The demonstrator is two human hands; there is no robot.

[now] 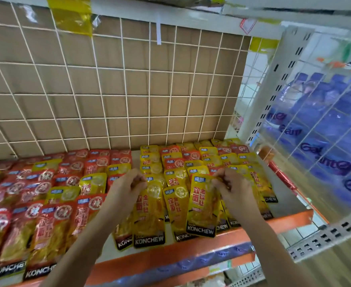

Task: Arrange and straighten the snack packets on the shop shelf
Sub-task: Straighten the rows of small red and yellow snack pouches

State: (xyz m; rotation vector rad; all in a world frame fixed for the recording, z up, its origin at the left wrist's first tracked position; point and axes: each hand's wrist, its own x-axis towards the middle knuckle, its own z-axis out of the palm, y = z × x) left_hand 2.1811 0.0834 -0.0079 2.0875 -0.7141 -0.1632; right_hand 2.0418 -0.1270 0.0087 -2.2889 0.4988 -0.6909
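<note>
On the left of the shelf [284, 222], red snack packets [46, 220] lie flat in overlapping rows, labels up, with a few yellow ones mixed in among them. Behind them rises a white wire grid [108, 94] backed by brown cardboard [83, 79]. A strip of yellow tape [71, 15] hangs over the grid's top rail.

Toward the middle, the left hand [129, 183] reaches in over the rows, its forearm covering the packets at the seam between red and yellow. Its fingers are curled at the top edge of a yellow packet [149, 216] in the front row. Whether they actually pinch that packet cannot be told.

To the right lie the yellow snack packets [176, 175], overlapped like shingles from the back of the shelf to the orange front lip, with some red ones scattered at the back. The right hand [230, 183] is clenched on the upper corner of the front yellow packet [202, 208]. That packet rests on top of its neighbours, slightly tilted, its lower edge near the lip. The wrist and forearm hide the packets just behind and beside it.

At the far right a white slotted upright [274, 85] and a wire mesh side panel [326, 131] close off the bay, with blue packs [336, 112] stacked behind the mesh.
</note>
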